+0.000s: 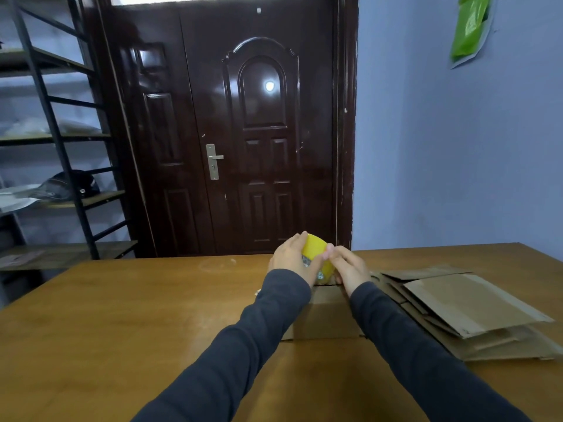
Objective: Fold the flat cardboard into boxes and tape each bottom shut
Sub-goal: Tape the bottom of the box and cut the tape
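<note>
A metal shelf rack (61, 141) stands at far left, beside a dark door (262, 132). Over the bench (137, 315), the left hand (292, 257) grips the yellow tape roll (315, 248). Its fingers (300, 239) are curled round the roll's far side, holding it above the far edge of the folded box (326, 315).

The right hand (347, 266) meets the roll from the other side, fingers curled and pinching at its rim. Whether they hold the free tape end cannot be determined.

The box rests on the bench between the two forearms, its upper face closed. Just beside it, to the right, lies the stack of flat cardboard (469, 306).

Step in hand, as judged: starting the tape strip for the box bottom. The next move calls for freeing the tape end, anchoring it at the far edge, and drawing the roll along the flap seam toward the person.
</note>
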